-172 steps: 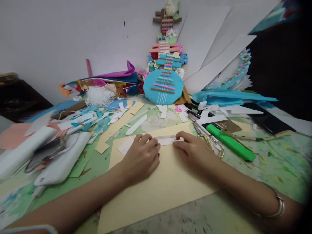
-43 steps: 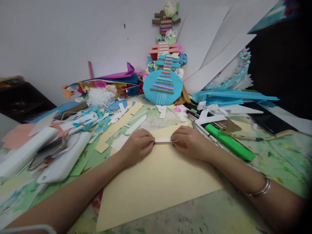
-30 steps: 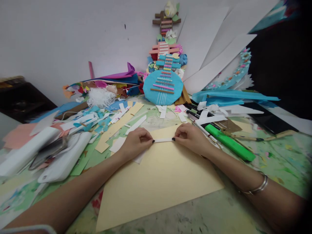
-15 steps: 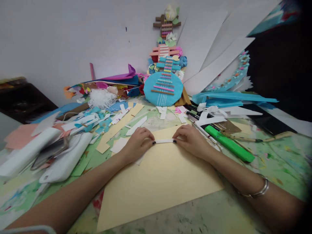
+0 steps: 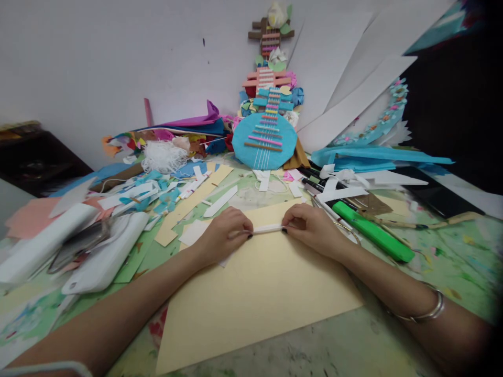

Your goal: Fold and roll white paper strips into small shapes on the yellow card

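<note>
A narrow white paper strip [image 5: 268, 229], rolled or folded thin, stretches between my two hands just over the far part of a cream paper sheet [image 5: 259, 293]. My left hand [image 5: 226, 233] pinches its left end between thumb and fingers. At the other end, my right hand [image 5: 310, 228] is closed on it in the same way. The fingers cover both tips of the strip. Beneath and beside my left hand lies a white paper scrap [image 5: 193, 232].
A blue paper lute [image 5: 265, 141] leans at the back wall. To the right lie a green cutter [image 5: 373, 232], pens and a dark phone [image 5: 436, 191]. On the left are a white glue gun [image 5: 106, 254], paper scraps and a heap of white string [image 5: 165, 156].
My left fingers have rolled or curled further over the strip's end. Both hands have shifted slightly to the right in view, and the strip between them looks a little thinner.
</note>
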A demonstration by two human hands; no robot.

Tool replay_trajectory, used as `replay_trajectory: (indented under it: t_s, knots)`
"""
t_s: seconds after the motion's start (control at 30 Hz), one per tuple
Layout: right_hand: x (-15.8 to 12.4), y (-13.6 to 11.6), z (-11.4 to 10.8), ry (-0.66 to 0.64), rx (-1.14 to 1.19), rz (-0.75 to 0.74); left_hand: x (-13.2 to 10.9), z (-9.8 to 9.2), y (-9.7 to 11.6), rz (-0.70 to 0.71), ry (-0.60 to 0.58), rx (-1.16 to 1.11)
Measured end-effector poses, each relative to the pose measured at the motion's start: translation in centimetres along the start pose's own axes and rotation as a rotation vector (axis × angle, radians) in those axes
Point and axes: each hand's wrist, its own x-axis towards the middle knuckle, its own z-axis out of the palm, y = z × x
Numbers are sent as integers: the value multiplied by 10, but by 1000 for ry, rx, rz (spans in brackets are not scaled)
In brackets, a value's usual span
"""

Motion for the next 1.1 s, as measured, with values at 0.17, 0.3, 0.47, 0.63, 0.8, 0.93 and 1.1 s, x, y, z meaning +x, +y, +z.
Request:
replay_trajectory:
  t_s: [0.17,0.3,0.47,0.63,0.8,0.93,1.1]
  knots:
    - [-1,4,1,31,59,13,-1,0,-3,22,-6,-34]
    - [-2,6,2,-3,102,49,-1,0,-3,6,1,-28]
    - [-2,7,3,-8,245,135,0,-1,-2,-16,-3,-18]
    - [-3,4,2,-19,344,187,0,-3,1,-53,24,-71]
    - [-2,1,0,-18,346,193,0,-5,3,-141,43,-99]
    - [-2,1,0,-3,343,163,-2,-4,-1,-204,83,-156]
    - [-2,3,2,-14,313,129,-1,-1,-4,-162,85,-153]
